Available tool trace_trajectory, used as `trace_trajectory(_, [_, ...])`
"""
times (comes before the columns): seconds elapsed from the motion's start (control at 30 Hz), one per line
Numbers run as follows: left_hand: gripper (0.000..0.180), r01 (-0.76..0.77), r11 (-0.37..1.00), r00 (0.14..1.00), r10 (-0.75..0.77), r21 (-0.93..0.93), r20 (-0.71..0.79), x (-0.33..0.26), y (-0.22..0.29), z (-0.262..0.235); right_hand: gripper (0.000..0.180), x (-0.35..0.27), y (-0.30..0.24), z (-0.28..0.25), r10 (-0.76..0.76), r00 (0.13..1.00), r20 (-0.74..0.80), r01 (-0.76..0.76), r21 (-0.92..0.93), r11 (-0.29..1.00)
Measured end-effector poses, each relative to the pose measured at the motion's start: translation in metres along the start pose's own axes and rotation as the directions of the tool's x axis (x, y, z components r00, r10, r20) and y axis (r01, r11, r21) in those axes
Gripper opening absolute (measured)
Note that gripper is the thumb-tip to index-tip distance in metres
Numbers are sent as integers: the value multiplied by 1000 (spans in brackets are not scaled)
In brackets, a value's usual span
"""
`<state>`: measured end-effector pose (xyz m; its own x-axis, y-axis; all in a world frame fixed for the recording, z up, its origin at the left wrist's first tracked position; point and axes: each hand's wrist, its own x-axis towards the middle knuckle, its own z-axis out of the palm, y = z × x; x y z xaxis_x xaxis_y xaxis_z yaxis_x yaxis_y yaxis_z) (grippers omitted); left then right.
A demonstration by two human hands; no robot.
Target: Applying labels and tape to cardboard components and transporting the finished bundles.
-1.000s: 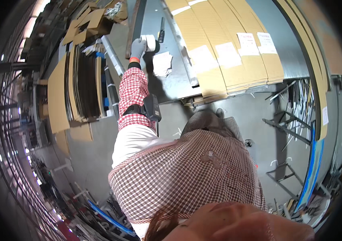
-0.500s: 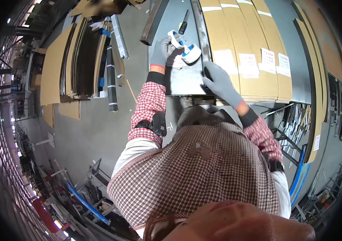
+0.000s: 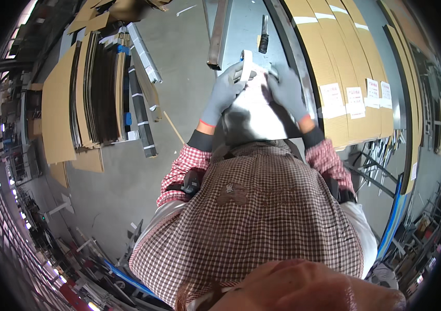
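My left hand (image 3: 226, 89), in a grey glove, grips a roll of white tape (image 3: 247, 65) standing on its edge over the table. Close by on the right is my gloved right hand (image 3: 285, 89), its fingertips smeared by motion near the roll. Whether it holds anything cannot be made out. Between the two hands lies a shiny pale table surface (image 3: 254, 116). A knife (image 3: 264, 39) with a black handle rests beyond them. The second tape roll seen earlier does not show.
Long cardboard packages (image 3: 334, 67) with white labels lie along the right, beside a dark metal bar (image 3: 303, 67). A brown rectangular bar (image 3: 219, 46) juts out at the far left of the table. Stacked cardboard sheets (image 3: 62, 98) stand left on the floor.
My right hand has left the bar at the table's edge and come in beside the tape. My left hand still holds its roll. The view has shifted, and the second roll no longer shows.
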<state>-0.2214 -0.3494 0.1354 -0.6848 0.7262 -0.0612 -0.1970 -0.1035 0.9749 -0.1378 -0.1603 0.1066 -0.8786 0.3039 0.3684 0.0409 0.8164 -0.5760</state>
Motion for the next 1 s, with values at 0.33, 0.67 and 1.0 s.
trace_trajectory(0.33, [52,35,960,992,-66,-277,-104,-52,37,-45,30,134,93,117,396,911,112,-330,-376,866])
trace_trajectory(0.67, [33,186,796,966,-256,-576,-43,-70,44,-44,42,41,-50,18,124,894,431,-362,531,766])
trace_trajectory(1.0, [33,260,925,956,-206,-278,210,-56,37,43,14,-39,-60,-21,494,824,278,-549,608,574])
